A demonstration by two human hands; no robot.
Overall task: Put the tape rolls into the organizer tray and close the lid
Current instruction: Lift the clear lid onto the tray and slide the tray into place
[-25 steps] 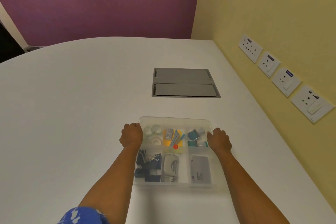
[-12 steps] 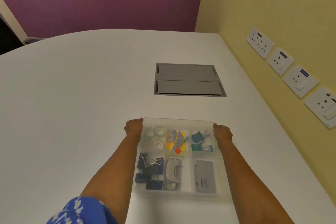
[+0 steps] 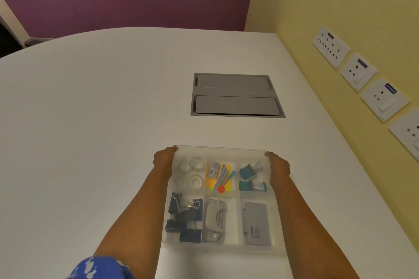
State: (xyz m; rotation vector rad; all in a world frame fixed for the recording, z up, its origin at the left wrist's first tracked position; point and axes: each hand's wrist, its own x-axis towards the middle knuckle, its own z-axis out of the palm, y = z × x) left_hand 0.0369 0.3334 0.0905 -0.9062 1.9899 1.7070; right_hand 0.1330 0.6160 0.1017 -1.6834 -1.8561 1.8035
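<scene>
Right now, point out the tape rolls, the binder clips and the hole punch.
tape rolls [image 3: 196, 181]: head view, on the nearest roll's top face.
binder clips [image 3: 189, 215]: head view, on a black clip body.
hole punch [image 3: 215, 219]: head view, on its grey lever.

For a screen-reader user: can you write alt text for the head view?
Two bare hands, left and right, grip the far corners of a clear lidded organizer on a white table. Inside are tape rolls, binder clips and other stationery.
</scene>
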